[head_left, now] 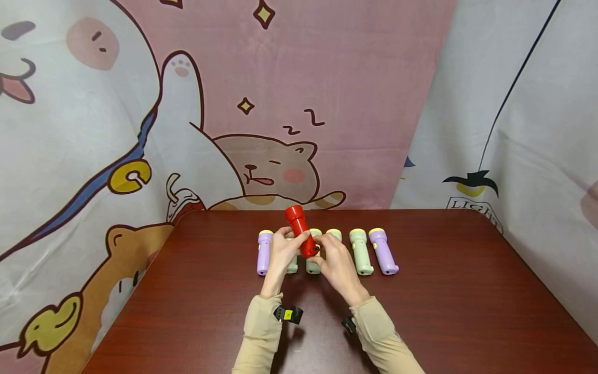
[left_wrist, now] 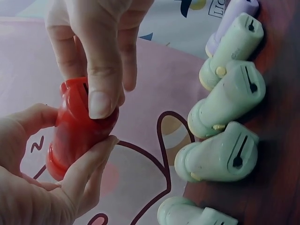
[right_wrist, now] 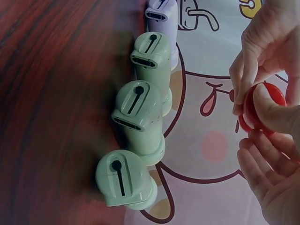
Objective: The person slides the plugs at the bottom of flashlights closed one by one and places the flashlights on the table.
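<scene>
A red flashlight [head_left: 301, 231] is held up above the table, tilted, its wide head pointing up and away. My left hand [head_left: 282, 252] grips its body, thumb on one side and fingers on the other, as the left wrist view shows at the red barrel [left_wrist: 77, 136]. My right hand [head_left: 338, 265] pinches the tail end; in the left wrist view this hand [left_wrist: 101, 42] comes from above with a fingertip on the tail. From the right wrist view, a thumb lies across the red end [right_wrist: 262, 105].
Behind the hands, several flashlights stand in a row on the dark red table [head_left: 444, 296]: a purple one [head_left: 264, 253] at the left, green ones [head_left: 361, 253] between, another purple one [head_left: 383, 252] at the right. A cartoon-printed cloth [head_left: 364, 104] hangs behind the table.
</scene>
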Motion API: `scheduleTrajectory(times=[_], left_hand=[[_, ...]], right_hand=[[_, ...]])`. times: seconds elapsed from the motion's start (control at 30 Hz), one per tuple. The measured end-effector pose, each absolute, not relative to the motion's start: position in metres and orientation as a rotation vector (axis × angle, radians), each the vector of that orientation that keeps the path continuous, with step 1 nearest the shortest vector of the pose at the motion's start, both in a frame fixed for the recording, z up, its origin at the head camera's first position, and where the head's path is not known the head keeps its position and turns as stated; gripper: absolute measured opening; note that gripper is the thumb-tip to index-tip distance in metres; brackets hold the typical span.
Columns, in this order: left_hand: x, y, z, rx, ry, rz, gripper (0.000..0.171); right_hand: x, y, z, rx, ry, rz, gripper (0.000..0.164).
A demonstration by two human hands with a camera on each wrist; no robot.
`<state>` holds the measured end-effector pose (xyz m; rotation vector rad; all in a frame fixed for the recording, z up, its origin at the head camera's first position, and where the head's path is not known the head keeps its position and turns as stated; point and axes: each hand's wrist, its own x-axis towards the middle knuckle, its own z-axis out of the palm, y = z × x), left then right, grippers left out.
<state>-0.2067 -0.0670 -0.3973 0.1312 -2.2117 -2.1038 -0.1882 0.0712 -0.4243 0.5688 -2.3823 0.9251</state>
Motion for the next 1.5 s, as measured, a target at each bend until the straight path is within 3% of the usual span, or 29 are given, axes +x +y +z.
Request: scheduleTrajectory(times=[0.23, 0.5, 1.0, 1.5], left_hand=[[-0.21, -0.072, -0.402, 0.144, -2.213, -2.063, 0.052], [-0.21, -0.086, -0.401, 0.241, -2.262, -1.904, 0.051], [-0.216, -0.151, -0.418, 0.5, -2.539, -1.327, 0.053], [-0.218, -0.191, -0.435, 0.633, -2.655, -1.117, 0.047]], right_hand=[[-0.188, 0.074, -0.427, 0.645, -2.357, 0.872, 0.044], [-0.191, 0.084, -0.433, 0.68, -2.361, 0.863, 0.032], [-0.2, 0.108, -0.443, 0.554, -2.496, 0.851, 0.018], [-0.202, 0.117, -0.456, 0.416, -2.707, 0.642, 0.03]])
